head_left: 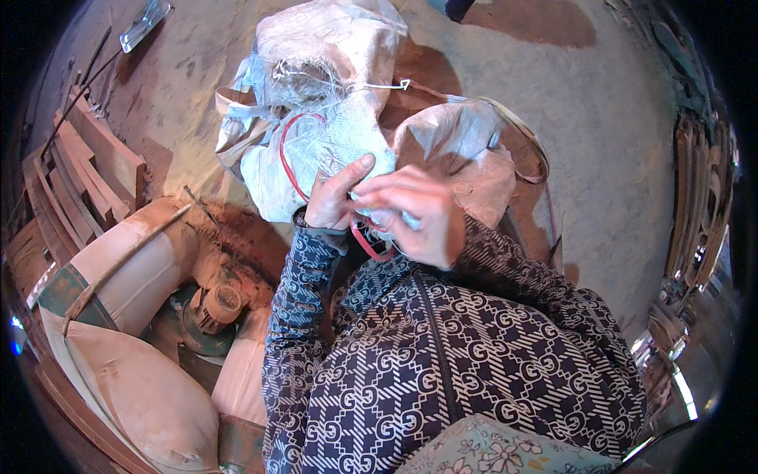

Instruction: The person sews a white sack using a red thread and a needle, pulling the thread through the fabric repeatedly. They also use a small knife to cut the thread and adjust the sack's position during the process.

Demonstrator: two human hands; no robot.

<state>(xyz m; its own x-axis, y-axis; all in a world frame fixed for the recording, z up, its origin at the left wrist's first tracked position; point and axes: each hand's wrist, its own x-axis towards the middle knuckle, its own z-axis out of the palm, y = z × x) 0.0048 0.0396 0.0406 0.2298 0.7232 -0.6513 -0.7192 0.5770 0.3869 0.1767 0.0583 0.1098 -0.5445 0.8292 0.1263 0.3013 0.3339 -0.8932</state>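
A large white woven sack [324, 130] with frayed threads lies bunched up in front of me. My left hand [330, 204] is closed at its near edge, thumb pointing up along the pale cloth. Close beside it, my right hand [420, 215] crosses over the left fingertips. Its fingers are bent and smeared by motion, so whatever they may hold is hidden. A red cord [286, 156] curves over the sack on the left, and a red loop [371, 246] hangs below my hands. Across the top of the sack lies a thin white tie [383, 85].
Beige straps [525, 146] trail from the sack's right side. At lower left, a dusty motor [219, 306] sits among swollen fabric bags [138, 395]. Stacked wood strips [83, 170] line the left, and more wood pieces [695, 197] stand at the right. Dust covers the floor [600, 126].
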